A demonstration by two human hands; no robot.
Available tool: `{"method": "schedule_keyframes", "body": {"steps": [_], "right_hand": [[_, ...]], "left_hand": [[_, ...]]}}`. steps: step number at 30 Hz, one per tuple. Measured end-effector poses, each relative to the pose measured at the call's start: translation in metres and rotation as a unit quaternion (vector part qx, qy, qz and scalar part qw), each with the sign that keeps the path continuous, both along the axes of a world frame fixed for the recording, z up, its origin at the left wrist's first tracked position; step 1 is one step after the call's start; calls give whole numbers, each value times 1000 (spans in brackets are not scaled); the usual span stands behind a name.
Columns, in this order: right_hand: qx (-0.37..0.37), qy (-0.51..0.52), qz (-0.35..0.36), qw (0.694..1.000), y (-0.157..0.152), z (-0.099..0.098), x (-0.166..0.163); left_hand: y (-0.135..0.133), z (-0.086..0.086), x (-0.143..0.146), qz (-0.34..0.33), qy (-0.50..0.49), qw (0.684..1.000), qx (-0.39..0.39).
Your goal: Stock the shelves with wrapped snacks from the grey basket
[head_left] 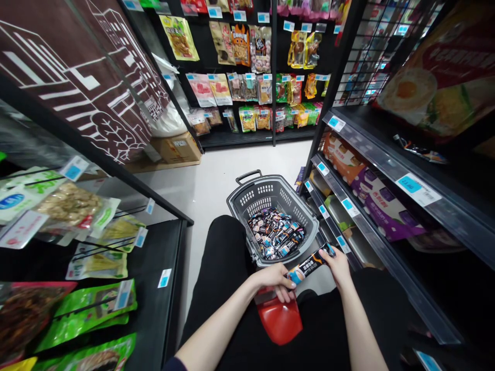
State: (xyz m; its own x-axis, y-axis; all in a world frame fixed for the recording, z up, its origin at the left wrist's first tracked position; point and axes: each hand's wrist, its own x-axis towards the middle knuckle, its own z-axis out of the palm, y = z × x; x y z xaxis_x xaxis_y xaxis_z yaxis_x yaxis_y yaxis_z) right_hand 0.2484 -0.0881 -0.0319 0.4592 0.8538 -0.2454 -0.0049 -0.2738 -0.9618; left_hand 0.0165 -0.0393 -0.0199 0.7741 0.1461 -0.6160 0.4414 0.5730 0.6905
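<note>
A long black snack packet (308, 266) with blue and orange on it stretches between my two hands, above my lap. My left hand (275, 278) is closed, its thumb on the packet's left end. Under its curled fingers hangs a glossy red piece of plastic (279, 320), shaped like a scoop or pouch; whether those fingers also grip it I cannot tell. My right hand (337, 264) pinches the packet's right end. Just beyond, a grey plastic basket (236, 206) stands on the floor between my knees, and many small black packets (274, 232) lie inside it.
Dark shelving (386, 149) with boxed goods and price tags runs close on my right. To the left, a rack holds hanging snack bags (93, 309). A wall of bagged snacks (247, 46) stands ahead, with a cardboard box (176, 149) on its left.
</note>
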Motion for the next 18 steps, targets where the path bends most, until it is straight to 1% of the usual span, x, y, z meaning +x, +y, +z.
{"method": "schedule_keyframes", "body": {"steps": [5,8,13,18], "right_hand": [[-12,109,-67,992,2,-9,1],[-18,141,-90,986,3,-10,1],[-16,168,-123,978,4,-7,0],[-12,148,-122,981,4,-4,-1]], "left_hand": [[-1,2,0,-8,-23,999,-30],[-3,1,0,-19,-23,999,-30],[-1,5,1,-29,-13,999,12],[0,11,3,-49,8,997,65]]}}
